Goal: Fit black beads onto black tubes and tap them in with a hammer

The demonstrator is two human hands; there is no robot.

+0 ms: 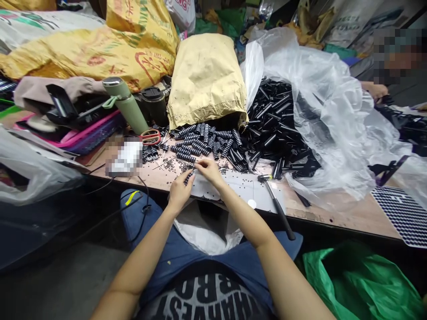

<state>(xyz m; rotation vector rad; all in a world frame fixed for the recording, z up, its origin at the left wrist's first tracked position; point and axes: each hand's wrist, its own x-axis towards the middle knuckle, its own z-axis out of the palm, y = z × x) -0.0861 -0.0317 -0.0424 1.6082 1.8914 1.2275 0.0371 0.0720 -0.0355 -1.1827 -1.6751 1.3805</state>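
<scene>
My left hand (179, 190) is closed around a short black studded tube (188, 177) at the front edge of the wooden table (333, 213). My right hand (208, 170) pinches something tiny at the tube's upper end, too small to name. Just beyond my hands lies a heap of similar black-and-white studded tubes (203, 140), with loose small beads (173, 165) scattered on the table. A white sheet (240, 189) lies under my right wrist.
A hammer (276, 204) lies right of my hands. Plain black tubes (276, 129) spill from clear plastic (327, 120). A tan paper sack (207, 80), a green flask (125, 104), a dark cup (155, 104) and scissors (151, 137) stand behind. Another person sits at far right.
</scene>
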